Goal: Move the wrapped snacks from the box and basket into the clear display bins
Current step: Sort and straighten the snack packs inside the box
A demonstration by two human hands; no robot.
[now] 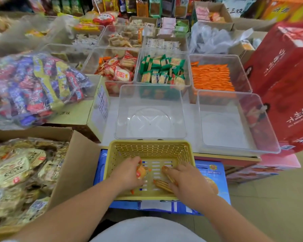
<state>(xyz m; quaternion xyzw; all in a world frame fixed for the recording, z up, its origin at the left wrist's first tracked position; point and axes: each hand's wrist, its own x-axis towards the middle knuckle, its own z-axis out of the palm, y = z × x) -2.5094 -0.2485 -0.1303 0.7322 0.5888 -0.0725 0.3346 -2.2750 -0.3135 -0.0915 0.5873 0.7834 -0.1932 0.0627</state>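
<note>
Item 1. Wrapped snack (141,172), orange-edged wrapper over a pale round biscuit: inside the yellow basket (148,145), at its left side, held in the left hand (128,173), whose fingers (136,161) curl round it.

Item 2. Long packets (163,185), two, pale brown with orange ends: on the basket floor at its right side. The right hand (188,181) lies over them, fingers bent down onto the farther one; whether they have closed round it cannot be told.

Item 3. Yellow basket, slotted plastic: stands on a blue carton (212,173), just in front of the counter (227,157).

Item 4. Empty clear bin (150,135): on the counter directly behind the basket. Second empty clear bin (238,147) just beside it, to the right.

Item 5. Filled bins, next row back, left to right: red-and-white round crackers (118,71); green-wrapped biscuits (162,70); orange packets (212,77) in neat rows. Further bins behind, contents blurred.

Item 6. Cardboard box (73,165), open, at the left: holds gold-wrapped snacks (16,172), piled loosely.

Item 7. Clear bag (31,89) of purple, yellow and red sweets: resting on a closed carton behind that box.

Item 8. Red cartons (283,79): stacked at the right, beside the bins.
</note>
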